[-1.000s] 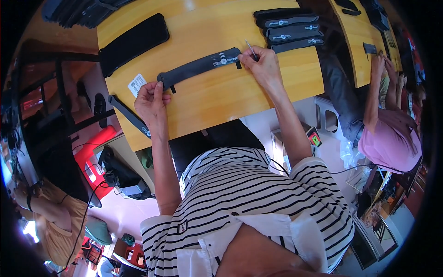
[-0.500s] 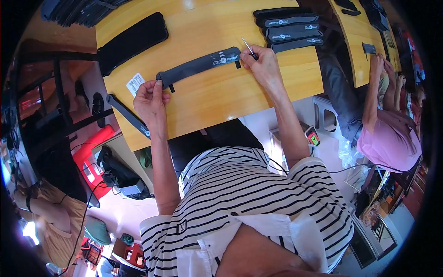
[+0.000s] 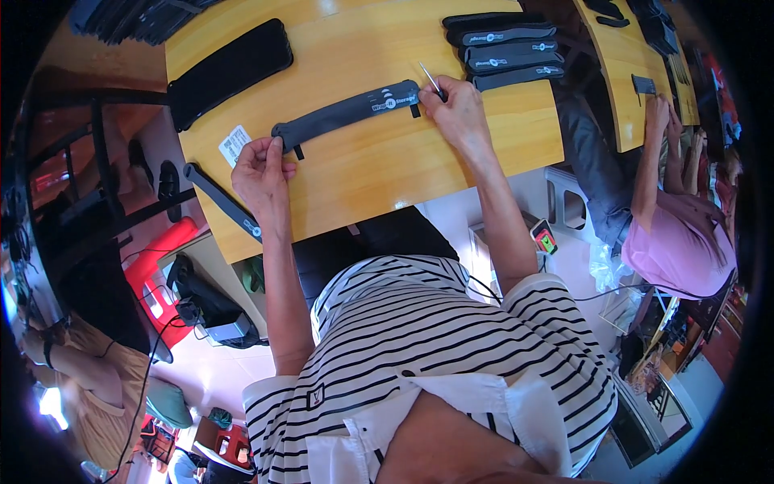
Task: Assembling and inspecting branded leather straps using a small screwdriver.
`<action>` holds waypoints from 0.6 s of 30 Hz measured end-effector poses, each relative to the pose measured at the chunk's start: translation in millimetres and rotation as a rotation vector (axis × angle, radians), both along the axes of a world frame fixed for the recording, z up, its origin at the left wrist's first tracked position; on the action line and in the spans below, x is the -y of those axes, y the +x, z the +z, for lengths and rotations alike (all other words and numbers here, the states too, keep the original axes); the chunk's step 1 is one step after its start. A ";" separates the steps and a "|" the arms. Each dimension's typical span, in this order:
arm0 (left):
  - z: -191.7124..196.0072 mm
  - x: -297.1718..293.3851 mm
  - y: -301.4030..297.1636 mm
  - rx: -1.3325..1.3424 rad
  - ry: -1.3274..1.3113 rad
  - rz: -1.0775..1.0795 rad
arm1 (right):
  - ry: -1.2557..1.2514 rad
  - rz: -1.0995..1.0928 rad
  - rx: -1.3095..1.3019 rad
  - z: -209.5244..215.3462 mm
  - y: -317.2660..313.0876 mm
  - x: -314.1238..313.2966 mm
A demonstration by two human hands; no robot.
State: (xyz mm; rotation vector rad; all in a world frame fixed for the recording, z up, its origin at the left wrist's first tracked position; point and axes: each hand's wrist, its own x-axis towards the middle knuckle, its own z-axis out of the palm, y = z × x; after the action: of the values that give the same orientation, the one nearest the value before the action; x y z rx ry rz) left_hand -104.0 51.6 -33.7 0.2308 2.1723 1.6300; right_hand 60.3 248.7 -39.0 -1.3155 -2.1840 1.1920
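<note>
A dark grey strap with white print near its right end lies across the table in front of me. Two short black tabs stick out from its near edge, one by each end. My left hand pinches the strap's left end between thumb and fingers. My right hand is closed around a slim pointed silver tool with a dark handle, its tip aimed up and left. The fingers of that hand are at the strap's right end; whether they grip it is hard to see. Beside my left hand lies a white printed label.
A second grey strap rests along the table's left edge. Black fabric pieces lie at the far left, and several stacked straps at the far right. A co-worker in pink works at another table to the right.
Almost nothing differs. Both hands keep their places on the strap, and the tool in my right hand has tilted very slightly.
</note>
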 end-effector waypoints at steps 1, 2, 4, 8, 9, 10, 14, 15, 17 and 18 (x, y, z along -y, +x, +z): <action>0.4 -0.7 0.2 -0.002 -0.009 0.003 | 0.003 0.002 0.010 1.3 -0.2 -0.2; 0.6 -1.1 0.4 -0.005 -0.019 0.007 | 0.006 0.003 0.020 2.0 -0.2 -0.2; 0.7 -1.1 0.5 -0.007 -0.016 0.006 | 0.051 0.008 0.036 1.8 -1.7 0.0; 1.0 -1.4 0.9 -0.008 -0.011 0.010 | 0.176 0.040 0.102 0.5 -2.5 -0.4; 0.2 -1.3 0.6 -0.009 -0.011 0.010 | 0.176 0.040 0.101 1.1 -3.0 -0.1; -1.4 -0.9 0.0 -0.010 -0.010 0.007 | 0.190 0.040 0.117 2.1 -4.0 0.5; -3.0 -0.8 -0.6 -0.017 -0.008 0.006 | 0.201 0.034 0.131 4.3 -6.4 2.2; -3.8 -0.3 -0.8 -0.018 -0.008 0.006 | 0.201 0.034 0.130 4.4 -6.9 2.4; -5.3 0.9 -1.5 -0.021 -0.007 0.003 | 0.197 0.037 0.148 4.4 -7.9 2.6; -4.9 1.1 -1.6 -0.023 -0.008 0.004 | 0.196 0.038 0.146 3.8 -8.1 3.0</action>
State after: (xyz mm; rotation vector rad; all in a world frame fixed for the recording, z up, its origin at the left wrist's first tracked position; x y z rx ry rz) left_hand -105.6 50.5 -38.6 0.2437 2.1974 1.6286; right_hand 52.2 245.8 -35.2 -1.3193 -2.3687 0.8919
